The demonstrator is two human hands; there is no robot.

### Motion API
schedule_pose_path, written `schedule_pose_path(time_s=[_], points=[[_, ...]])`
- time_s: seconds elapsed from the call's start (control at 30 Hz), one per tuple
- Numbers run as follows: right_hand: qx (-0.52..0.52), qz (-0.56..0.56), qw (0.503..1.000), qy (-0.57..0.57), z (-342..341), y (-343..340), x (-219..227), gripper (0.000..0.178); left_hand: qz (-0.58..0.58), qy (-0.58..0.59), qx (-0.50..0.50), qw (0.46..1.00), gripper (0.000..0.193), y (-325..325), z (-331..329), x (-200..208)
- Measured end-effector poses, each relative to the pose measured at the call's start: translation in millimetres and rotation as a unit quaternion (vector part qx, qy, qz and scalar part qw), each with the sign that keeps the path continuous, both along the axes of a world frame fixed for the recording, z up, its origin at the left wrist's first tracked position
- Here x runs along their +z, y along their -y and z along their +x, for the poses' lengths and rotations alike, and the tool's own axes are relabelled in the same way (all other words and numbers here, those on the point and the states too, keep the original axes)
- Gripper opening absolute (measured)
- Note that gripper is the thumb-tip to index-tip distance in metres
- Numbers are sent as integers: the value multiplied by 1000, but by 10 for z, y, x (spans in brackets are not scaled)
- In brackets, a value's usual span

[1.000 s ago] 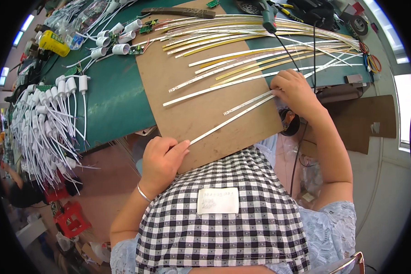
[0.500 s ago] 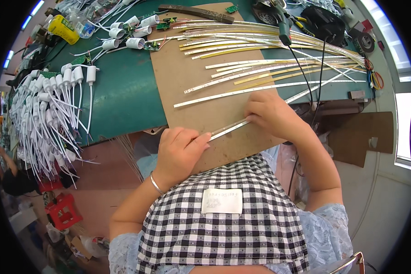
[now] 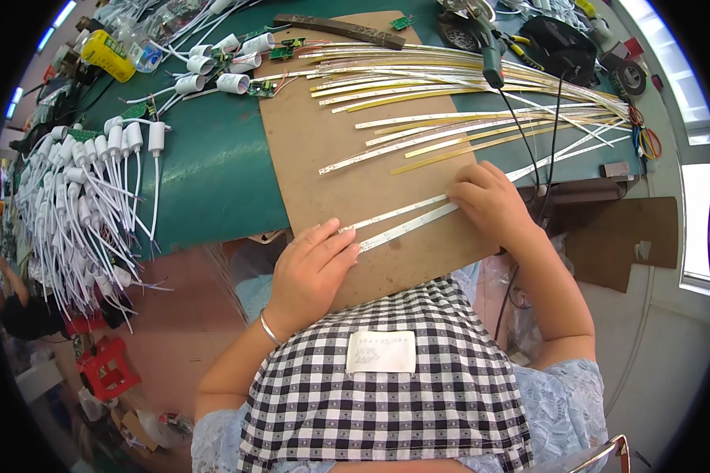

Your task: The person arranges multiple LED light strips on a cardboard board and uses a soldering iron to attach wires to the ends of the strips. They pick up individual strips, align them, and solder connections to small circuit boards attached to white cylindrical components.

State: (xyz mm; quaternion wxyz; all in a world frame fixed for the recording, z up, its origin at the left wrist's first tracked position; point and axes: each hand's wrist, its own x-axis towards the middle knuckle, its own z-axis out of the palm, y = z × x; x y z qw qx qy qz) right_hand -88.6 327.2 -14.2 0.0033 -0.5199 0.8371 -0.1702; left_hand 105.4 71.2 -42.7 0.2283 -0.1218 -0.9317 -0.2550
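White strips; long axes climb rightward, converging

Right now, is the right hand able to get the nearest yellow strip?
Probably yes: the yellow strip lies just beyond the right hand, and nothing visible stands between, though that hand holds white strips.
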Motion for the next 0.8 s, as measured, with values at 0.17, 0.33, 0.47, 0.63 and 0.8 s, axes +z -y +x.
schedule_pose_path(time_s=[0.17,0.33,0.47,0.63,0.8], points=[[-27,-11,999,-19,-122,154,83,18,-18,-2,-20,1000,27,-23,-70,52],[-30,45,995,-78,-334,342,75,24,5,8,-20,1000,26,34,-43,55],[1,96,985,-144,-383,185,59,25,23,-3,-33,999,21,4,35,-80],[39,177,977,-111,-505,245,169,15,44,-27,-54,997,19,49,-7,-110],[89,96,990,-42,-384,432,347,15,59,-58,-42,996,20,9,3,-183]])
